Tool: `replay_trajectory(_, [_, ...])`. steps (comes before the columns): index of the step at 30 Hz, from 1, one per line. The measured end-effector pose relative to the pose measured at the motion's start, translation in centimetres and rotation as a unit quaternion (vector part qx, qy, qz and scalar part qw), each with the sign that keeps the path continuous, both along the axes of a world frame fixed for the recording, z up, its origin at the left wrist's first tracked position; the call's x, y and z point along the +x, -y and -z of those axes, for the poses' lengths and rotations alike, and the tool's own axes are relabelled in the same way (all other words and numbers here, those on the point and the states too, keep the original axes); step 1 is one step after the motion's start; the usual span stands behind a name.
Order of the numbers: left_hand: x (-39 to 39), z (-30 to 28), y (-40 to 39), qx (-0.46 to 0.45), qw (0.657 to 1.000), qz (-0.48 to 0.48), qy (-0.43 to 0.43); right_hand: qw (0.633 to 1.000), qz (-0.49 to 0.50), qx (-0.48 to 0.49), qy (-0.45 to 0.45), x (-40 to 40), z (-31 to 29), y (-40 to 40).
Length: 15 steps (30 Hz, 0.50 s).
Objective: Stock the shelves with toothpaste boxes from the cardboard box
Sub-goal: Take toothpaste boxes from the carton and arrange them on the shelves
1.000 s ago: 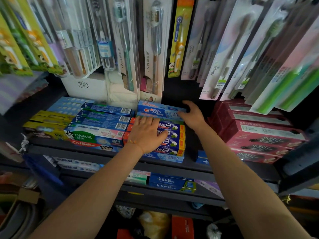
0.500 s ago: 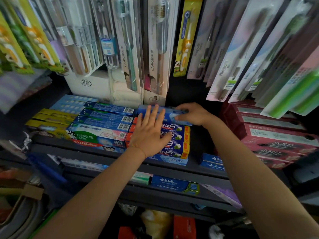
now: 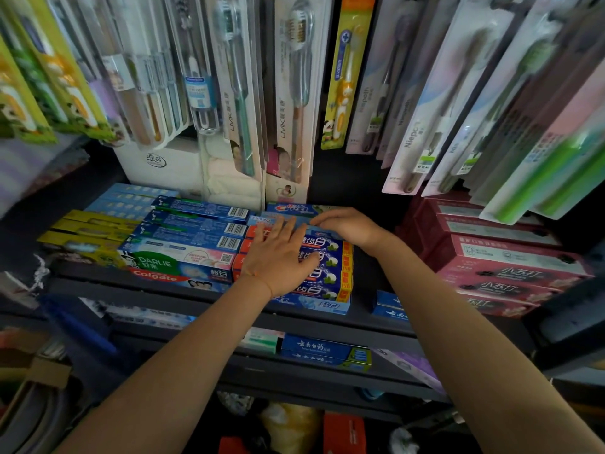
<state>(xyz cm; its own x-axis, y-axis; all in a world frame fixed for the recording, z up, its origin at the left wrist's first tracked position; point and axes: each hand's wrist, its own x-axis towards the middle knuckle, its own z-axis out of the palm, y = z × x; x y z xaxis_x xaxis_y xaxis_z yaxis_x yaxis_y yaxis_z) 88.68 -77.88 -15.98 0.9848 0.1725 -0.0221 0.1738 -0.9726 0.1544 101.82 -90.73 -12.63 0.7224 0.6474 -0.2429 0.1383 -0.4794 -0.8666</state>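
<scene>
A stack of blue toothpaste boxes (image 3: 330, 273) lies on the dark shelf (image 3: 157, 288), with a light-blue Crest box (image 3: 296, 210) at the back of it. My left hand (image 3: 278, 257) rests flat on the stack, fingers straight and reaching toward the back boxes. The fingers of my right hand (image 3: 347, 226) curl over the right end of the light-blue box lying on top of the stack. Its palm hides that end.
Darlie and Colgate boxes (image 3: 176, 267) lie left of the stack, red boxes (image 3: 510, 273) to the right. Toothbrush packs (image 3: 294, 93) hang close above. More boxes (image 3: 324, 350) sit on the shelf below. Brown cardboard (image 3: 45, 371) shows at lower left.
My right hand moved from the box's far right end onto its top and closed over it. My left hand slid up the stack toward the back.
</scene>
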Motion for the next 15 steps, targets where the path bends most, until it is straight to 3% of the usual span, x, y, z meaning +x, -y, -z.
replay_trajectory(7, [0.1, 0.0, -0.1, 0.003, 1.0, 0.002, 0.0, 1.0, 0.0, -0.002, -0.011, 0.1, -0.2, 0.1])
replay_trajectory(11, [0.1, -0.1, 0.0, -0.001, 1.0, 0.003, 0.003, 0.993, 0.094, -0.022, 0.066, 2.1, 0.2, 0.3])
replay_trajectory(15, [0.0, 0.0, -0.1, -0.001, 1.0, 0.003, 0.004, 0.989, 0.075, -0.081, 0.101, 3.4, 1.5, -1.0])
